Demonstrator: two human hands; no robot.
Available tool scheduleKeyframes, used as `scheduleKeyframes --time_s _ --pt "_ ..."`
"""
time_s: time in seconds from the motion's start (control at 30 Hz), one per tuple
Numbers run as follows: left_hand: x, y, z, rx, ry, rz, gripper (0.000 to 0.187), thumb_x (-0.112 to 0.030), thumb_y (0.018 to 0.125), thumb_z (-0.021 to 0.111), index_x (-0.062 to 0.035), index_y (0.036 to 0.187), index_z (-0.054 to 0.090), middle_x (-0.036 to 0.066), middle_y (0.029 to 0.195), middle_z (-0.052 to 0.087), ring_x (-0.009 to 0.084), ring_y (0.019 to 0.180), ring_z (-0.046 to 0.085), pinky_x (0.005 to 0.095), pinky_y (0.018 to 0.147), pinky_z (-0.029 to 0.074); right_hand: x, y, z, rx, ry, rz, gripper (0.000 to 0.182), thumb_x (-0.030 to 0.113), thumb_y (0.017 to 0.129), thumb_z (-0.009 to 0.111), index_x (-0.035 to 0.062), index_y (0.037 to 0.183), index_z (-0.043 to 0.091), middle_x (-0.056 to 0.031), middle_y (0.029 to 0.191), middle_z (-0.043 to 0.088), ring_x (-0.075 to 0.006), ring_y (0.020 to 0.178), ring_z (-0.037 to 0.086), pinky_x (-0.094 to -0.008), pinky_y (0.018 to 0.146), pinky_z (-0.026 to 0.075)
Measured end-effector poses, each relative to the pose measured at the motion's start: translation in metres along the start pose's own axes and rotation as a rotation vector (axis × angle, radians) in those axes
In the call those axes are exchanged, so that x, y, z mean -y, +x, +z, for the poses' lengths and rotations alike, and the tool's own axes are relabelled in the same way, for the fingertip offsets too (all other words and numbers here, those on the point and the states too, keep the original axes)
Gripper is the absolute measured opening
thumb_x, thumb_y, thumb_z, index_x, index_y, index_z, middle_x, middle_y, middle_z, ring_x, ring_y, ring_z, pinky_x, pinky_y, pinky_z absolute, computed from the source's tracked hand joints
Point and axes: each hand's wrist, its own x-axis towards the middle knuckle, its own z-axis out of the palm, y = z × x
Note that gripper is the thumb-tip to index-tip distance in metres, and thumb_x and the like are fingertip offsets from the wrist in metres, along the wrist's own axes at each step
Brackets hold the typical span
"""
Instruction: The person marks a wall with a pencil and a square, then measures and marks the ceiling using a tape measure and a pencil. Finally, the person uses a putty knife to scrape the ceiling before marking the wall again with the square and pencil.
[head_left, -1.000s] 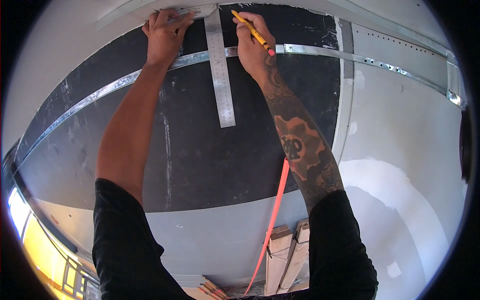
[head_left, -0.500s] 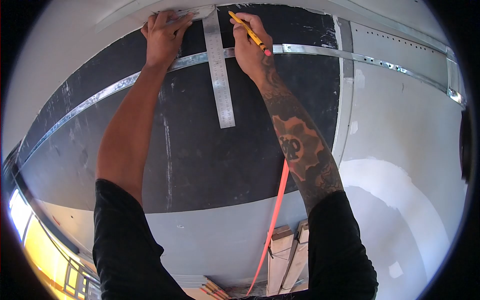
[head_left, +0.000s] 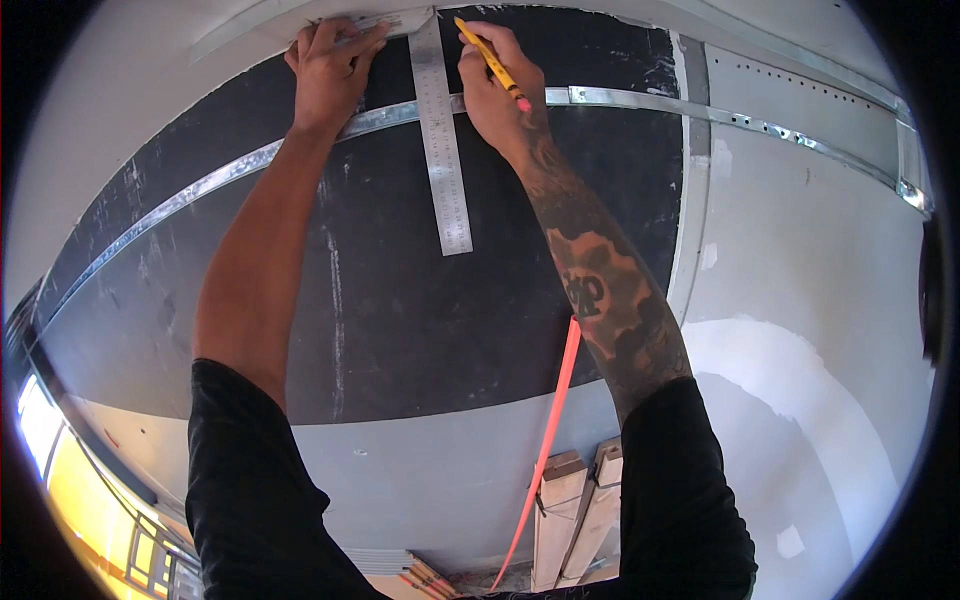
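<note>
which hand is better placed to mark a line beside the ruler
Right, probably: the right hand holds the pencil, its tip just beside the ruler. The left hand is occupied, fingers on the ruler's top crosspiece.

Flat silver L-shaped square [head_left: 441, 150]: smooth metal
Slim yellow pencil [head_left: 494, 64]: smooth
Broad black panel [head_left: 450, 330]: matt, scuffed
Long silver strip [head_left: 635, 100]: shiny metal

Yellow pencil [head_left: 488, 56] with pink eraser [head_left: 523, 104], dark-marked silver ruler [head_left: 441, 160], black panel [head_left: 410, 340], coral strip [head_left: 556, 410], black sleeves [head_left: 235, 470].
</note>
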Motion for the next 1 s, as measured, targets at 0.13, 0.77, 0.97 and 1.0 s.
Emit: scheduleKeyframes --time_s 0.13,0.77,0.97,1.0 --pt "-0.004 0.002 -0.001 0.007 0.034 -0.015 0.025 -0.027 0.086 0.075 -0.0335 0.11 0.079 -0.003 0.104 0.06 0.023 0.106 0.053 0.0467 0.101 0.035 -0.007 0.014 0.012 -0.037 -0.066 -0.094 0.029 0.013 0.095 0.061 0.0017 0.122 0.061 -0.0177 0.107 0.071 -0.0309 0.094 0.073 -0.0381 0.085 0.057" --pt "-0.012 0.003 -0.005 0.026 0.115 0.014 0.027 -0.025 0.089 0.073 -0.032 0.115 0.076 -0.002 0.106 0.06 0.0231 0.105 0.054 0.0449 0.1 0.036 -0.015 0.017 0.02 -0.101 -0.092 -0.215 0.025 0.011 0.09 0.067 0.0002 0.112 0.068 -0.0177 0.099 0.074 -0.0301 0.092 0.074 -0.0366 0.082 0.059" --pt "-0.005 0.001 0.0 0.004 0.137 0.039 0.026 -0.026 0.089 0.073 -0.032 0.114 0.077 -0.001 0.107 0.061 0.0237 0.109 0.054 0.0455 0.101 0.036 -0.016 0.003 0.009 -0.098 -0.203 -0.349 0.023 0.009 0.093 0.065 0.0042 0.115 0.069 -0.0135 0.095 0.074 -0.0194 0.083 0.074 -0.0307 0.072 0.058" --pt "-0.006 0.001 0.001 0.005 0.133 0.043 0.026 -0.026 0.089 0.073 -0.032 0.114 0.077 -0.001 0.107 0.061 0.0237 0.109 0.054 0.0455 0.101 0.036 -0.014 0.008 0.009 -0.045 -0.168 -0.31 0.026 0.008 0.09 0.066 0.0025 0.116 0.068 -0.0159 0.096 0.073 -0.025 0.087 0.074 -0.0336 0.074 0.059"
